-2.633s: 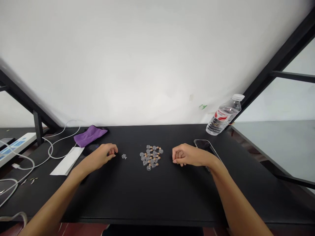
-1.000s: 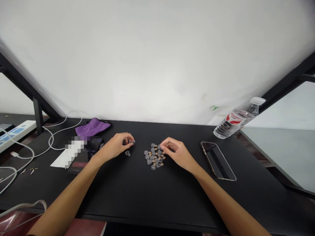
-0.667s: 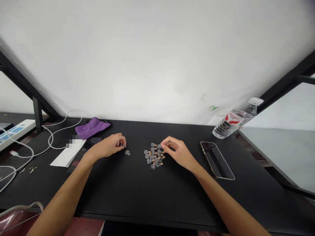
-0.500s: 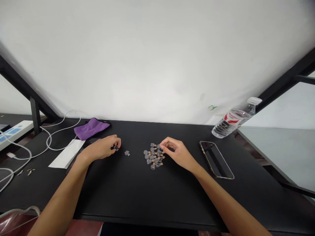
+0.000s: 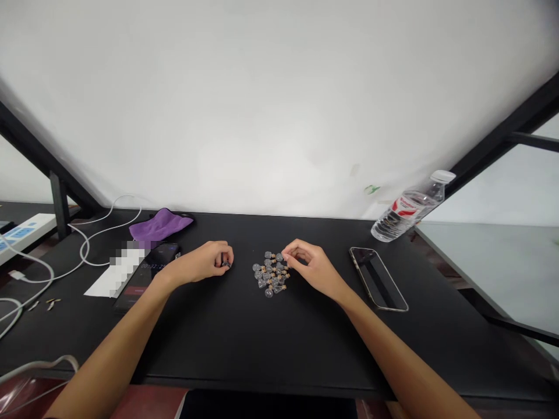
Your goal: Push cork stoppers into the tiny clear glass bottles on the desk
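Pile of tiny corked glass bottles is seen mid-table, closer to the far edge than the near one. The bottles are lying on their sides with necks pointed every way, so no common long axis.

Right hand is the nearer one. It is laid just right of the pile, thumb and forefinger brought together at the pile's far-right corner, fingertips touching the bottles there. Whether a bottle is actually pinched in that grip cannot be told; too small.

Left hand is rested left of the pile with a clear gap between them. Fingers are curled in and the grip is closed on a small bottle at the fingertips, on the side facing the pile. Its axis cannot be made out.

Table is black. A dark phone is laid right of the right hand, toward the right edge. A water bottle is seen at the far right corner. By the left wrist a lit phone, a white paper and a purple cloth are noted, toward the far-left corner.
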Demonstrator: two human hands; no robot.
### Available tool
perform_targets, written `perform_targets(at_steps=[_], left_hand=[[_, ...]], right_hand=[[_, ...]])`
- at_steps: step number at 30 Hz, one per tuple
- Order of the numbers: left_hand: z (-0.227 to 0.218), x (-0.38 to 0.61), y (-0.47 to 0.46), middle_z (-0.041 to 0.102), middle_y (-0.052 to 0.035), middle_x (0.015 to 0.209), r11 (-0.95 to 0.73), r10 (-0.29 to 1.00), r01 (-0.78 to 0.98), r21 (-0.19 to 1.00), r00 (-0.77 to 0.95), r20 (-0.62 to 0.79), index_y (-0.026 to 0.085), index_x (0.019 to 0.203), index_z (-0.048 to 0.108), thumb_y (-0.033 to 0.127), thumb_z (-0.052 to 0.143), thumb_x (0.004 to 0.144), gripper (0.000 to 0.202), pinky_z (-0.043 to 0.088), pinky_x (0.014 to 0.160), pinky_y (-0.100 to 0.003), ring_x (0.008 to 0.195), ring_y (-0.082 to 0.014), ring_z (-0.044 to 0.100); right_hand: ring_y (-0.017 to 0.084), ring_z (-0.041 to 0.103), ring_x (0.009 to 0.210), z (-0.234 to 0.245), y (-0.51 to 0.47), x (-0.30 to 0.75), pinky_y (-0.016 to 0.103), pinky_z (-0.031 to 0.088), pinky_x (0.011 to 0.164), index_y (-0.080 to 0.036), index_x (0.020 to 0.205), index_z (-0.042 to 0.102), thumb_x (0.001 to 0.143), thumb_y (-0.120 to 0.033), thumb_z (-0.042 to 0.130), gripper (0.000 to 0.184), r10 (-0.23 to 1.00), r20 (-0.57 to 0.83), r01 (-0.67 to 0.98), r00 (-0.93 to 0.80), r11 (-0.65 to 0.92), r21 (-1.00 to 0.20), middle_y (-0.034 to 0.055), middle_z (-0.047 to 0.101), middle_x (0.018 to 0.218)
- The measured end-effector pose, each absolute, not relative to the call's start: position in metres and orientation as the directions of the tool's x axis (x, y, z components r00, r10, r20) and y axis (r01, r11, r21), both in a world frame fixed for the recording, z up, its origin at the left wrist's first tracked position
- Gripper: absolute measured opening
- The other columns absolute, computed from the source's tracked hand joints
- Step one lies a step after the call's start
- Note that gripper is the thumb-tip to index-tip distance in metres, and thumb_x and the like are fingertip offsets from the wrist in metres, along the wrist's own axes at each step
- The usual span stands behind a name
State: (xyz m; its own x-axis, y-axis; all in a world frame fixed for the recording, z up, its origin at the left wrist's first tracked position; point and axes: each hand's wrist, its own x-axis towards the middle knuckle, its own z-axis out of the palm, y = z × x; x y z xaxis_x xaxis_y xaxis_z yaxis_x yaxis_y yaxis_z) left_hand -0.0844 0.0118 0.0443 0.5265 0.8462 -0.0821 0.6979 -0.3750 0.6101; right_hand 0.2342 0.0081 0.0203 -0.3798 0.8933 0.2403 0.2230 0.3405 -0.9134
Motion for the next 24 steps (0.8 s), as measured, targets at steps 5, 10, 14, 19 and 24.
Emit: perform_targets(at_steps=[5,10,14,19,24], left_hand=[[0.046,-0.102,0.016,0.057,0.0028,0.067,-0.265,0.847,0.695,0.669,0.499,-0.182,0.021,0.085,0.066,0.029,0.069,0.079,0.011,0.041,0.055,-0.022,0.059,-0.0136,0.053],[0.051,-0.103,0.019,0.056,0.0033,0.066,-0.213,0.849,0.683,0.699,0.483,-0.213,0.019,0.089,0.064,0.035,0.068,0.085,0.016,0.042,0.055,-0.022,0.06,-0.0129,0.053],[0.051,-0.062,0.007,0.064,-0.0036,0.097,-0.345,0.866,0.431,0.833,0.488,0.106,0.018,0.094,0.066,0.032,0.069,0.089,0.015,0.054,0.08,-0.029,0.081,-0.014,0.063],[0.041,-0.011,-0.013,0.062,-0.0064,0.102,-0.366,0.881,0.183,0.913,0.385,0.276,0.018,0.098,0.071,0.029,0.073,0.09,0.014,0.054,0.074,-0.028,0.083,-0.0148,0.063],[0.032,-0.003,-0.02,0.064,-0.0058,0.098,-0.341,0.889,0.128,0.931,0.366,0.275,0.019,0.102,0.073,0.027,0.076,0.089,0.015,0.055,0.076,-0.03,0.085,-0.0161,0.065]], right_hand=[[0.018,0.064,0.077,0.023,0.005,0.231,0.031,0.054,0.074,-0.02,0.092,0.067,0.096,-0.041,0.065,0.022,0.878,0.266,0.198,-0.398,0.365,-0.91,0.003,0.066,0.084],[0.017,0.063,0.076,0.024,0.004,0.232,0.031,0.054,0.073,-0.02,0.093,0.068,0.097,-0.039,0.065,0.02,0.867,0.276,0.181,-0.414,0.376,-0.909,0.0028,0.067,0.084],[0.017,0.065,0.079,0.027,-0.001,0.23,0.031,0.056,0.076,-0.02,0.096,0.069,0.094,-0.039,0.069,0.019,0.862,0.275,0.157,-0.427,0.37,-0.916,0.0034,0.068,0.088],[0.019,0.069,0.082,0.029,-0.009,0.224,0.032,0.058,0.08,-0.02,0.097,0.071,0.092,-0.041,0.072,0.022,0.848,0.231,0.093,-0.477,0.31,-0.946,0.0046,0.071,0.09],[0.02,0.072,0.086,0.03,-0.012,0.219,0.035,0.059,0.084,-0.02,0.099,0.07,0.092,-0.04,0.074,0.022,0.843,0.224,0.047,-0.489,0.281,-0.958,0.0048,0.073,0.091]])
